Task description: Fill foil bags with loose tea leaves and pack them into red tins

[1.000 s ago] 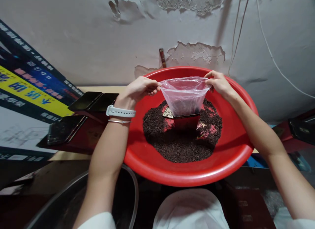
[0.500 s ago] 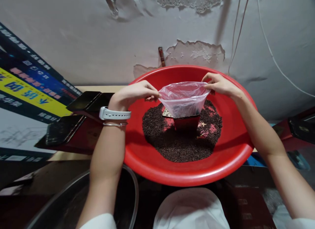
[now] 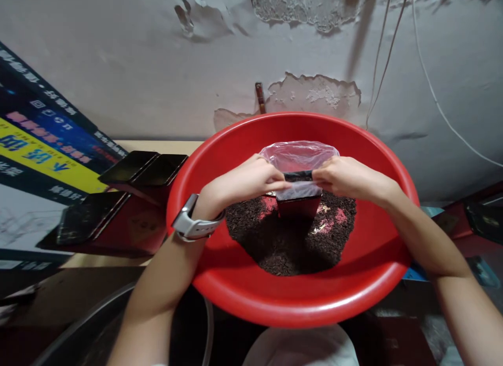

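Observation:
A clear plastic bag [image 3: 301,152] lines a small red box [image 3: 299,207] with a dark rim, which stands in a wide red basin [image 3: 298,305]. Dark loose tea leaves [image 3: 286,258] lie around the box, and some dark stuff shows inside the bag. My left hand [image 3: 261,177] pinches the left side of the bag's mouth, folding it outward over the box's rim. On the right side, my right hand [image 3: 334,173] grips the bag's edge with curled fingers. Both sets of fingertips are partly hidden.
Several dark red boxes [image 3: 145,222] stand left of the basin, beside a printed carton [image 3: 43,130]. A large clear-rimmed tub [image 3: 210,324] is below at left. Another dark box [image 3: 483,219] is at right. Behind is a peeling wall [image 3: 137,67] with hanging cords [image 3: 379,88].
Both hands have come closer together and turned the bag's front edge down towards the box. Earlier they held the bag's mouth stretched wide and upright.

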A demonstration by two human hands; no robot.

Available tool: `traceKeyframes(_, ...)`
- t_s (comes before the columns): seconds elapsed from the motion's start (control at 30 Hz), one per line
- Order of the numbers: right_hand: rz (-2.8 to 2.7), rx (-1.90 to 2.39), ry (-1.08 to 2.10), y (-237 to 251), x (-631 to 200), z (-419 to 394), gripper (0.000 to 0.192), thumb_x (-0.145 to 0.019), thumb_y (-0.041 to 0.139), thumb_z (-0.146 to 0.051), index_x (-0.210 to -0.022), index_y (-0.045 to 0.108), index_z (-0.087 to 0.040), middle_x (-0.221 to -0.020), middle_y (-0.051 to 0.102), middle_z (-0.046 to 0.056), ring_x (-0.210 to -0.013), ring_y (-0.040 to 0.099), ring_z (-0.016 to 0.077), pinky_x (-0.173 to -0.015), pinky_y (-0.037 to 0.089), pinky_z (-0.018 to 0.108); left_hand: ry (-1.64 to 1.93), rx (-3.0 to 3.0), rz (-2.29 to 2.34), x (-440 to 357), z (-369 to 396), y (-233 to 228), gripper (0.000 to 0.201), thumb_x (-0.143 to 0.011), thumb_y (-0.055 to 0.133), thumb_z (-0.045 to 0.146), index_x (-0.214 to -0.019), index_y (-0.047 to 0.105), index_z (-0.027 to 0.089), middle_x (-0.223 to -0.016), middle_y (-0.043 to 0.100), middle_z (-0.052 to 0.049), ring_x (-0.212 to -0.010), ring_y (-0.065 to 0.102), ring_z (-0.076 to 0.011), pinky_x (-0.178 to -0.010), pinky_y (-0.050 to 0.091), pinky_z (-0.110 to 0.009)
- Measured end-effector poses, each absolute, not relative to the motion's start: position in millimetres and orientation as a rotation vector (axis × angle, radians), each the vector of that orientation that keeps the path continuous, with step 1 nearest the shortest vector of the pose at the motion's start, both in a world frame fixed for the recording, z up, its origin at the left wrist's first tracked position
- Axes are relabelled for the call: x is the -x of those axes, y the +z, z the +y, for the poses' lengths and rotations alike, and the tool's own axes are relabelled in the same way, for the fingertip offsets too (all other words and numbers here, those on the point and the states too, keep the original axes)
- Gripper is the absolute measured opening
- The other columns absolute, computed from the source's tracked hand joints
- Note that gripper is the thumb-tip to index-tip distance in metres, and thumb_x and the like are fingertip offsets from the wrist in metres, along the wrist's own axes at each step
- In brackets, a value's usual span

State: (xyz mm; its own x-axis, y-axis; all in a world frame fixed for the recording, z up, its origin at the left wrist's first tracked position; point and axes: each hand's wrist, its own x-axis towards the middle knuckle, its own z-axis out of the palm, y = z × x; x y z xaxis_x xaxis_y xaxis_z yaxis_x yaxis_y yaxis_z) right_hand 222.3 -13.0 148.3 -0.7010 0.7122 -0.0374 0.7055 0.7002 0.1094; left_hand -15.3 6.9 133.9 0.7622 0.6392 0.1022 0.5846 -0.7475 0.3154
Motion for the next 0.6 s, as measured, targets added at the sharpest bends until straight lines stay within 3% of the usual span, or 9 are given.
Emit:
traceKeyframes(0.13, 2.783, -1.069, 0.087, 151.9, -222.4, -35.9, 0.019, -0.088, 0.051, -0.008, -0.079, 0.066, -0.017, -0.070, 0.063, 0.003, -0.063, 0.054, 0.0142, -0.060, 0.031, 0.027, 0.237, -2.644, 0.878, 21.9, -0.9, 140.5, 0.046, -0.088, 0.053, 0.061, -0.076, 0.075, 0.023, -0.070, 0.070, -0.002, -0.072, 0.062, -0.0167, -0.075, 0.045, -0.028)
traceKeyframes(0.33, 3.212, -0.793, 0.248, 155.5, -211.0, -57.9, 0.021, -0.096, 0.045, -0.018, -0.087, 0.064, -0.016, -0.085, 0.063, 0.009, -0.080, 0.056, 0.0172, -0.073, 0.039, 0.030, 0.836, -2.560, 1.565, 24.1, 11.4, 144.3, 0.037, -0.090, 0.051, 0.052, -0.098, 0.072, 0.022, -0.105, 0.073, -0.006, -0.097, 0.064, -0.0228, -0.088, 0.045, -0.034)
traceKeyframes(0.47, 3.011, -0.502, -0.206, 135.6, -193.0, -62.1, 0.017, -0.093, 0.056, -0.026, -0.104, 0.064, -0.016, -0.094, 0.064, 0.009, -0.085, 0.060, 0.0189, -0.072, 0.044, 0.030, 0.855, -2.393, 1.784, 31.8, 35.8, 131.2, 0.033, -0.091, 0.049, 0.046, -0.101, 0.070, 0.023, -0.108, 0.073, -0.007, -0.099, 0.064, -0.0239, -0.089, 0.044, -0.034)
traceKeyframes(0.53, 2.713, -0.523, -0.411, 108.4, -182.5, -59.0, 0.044, -0.085, 0.067, -0.032, -0.125, 0.059, -0.016, -0.114, 0.063, 0.014, -0.095, 0.064, 0.0248, -0.075, 0.048, 0.033, 0.881, -2.317, 1.879, 37.3, 46.6, 124.4, 0.034, -0.093, 0.045, 0.044, -0.101, 0.070, 0.022, -0.106, 0.073, -0.007, -0.101, 0.063, -0.0248, -0.090, 0.043, -0.034)
traceKeyframes(0.6, 2.443, -0.616, -0.543, 72.2, -172.4, -52.9, 0.087, -0.071, 0.080, -0.037, -0.146, 0.042, -0.017, -0.142, 0.046, 0.023, -0.118, 0.057, 0.0373, -0.086, 0.050, 0.041, 0.919, -2.242, 1.972, 43.6, 55.9, 118.3, 0.036, -0.095, 0.041, 0.043, -0.102, 0.069, 0.021, -0.104, 0.073, -0.009, -0.104, 0.062, -0.0265, -0.090, 0.042, -0.035)
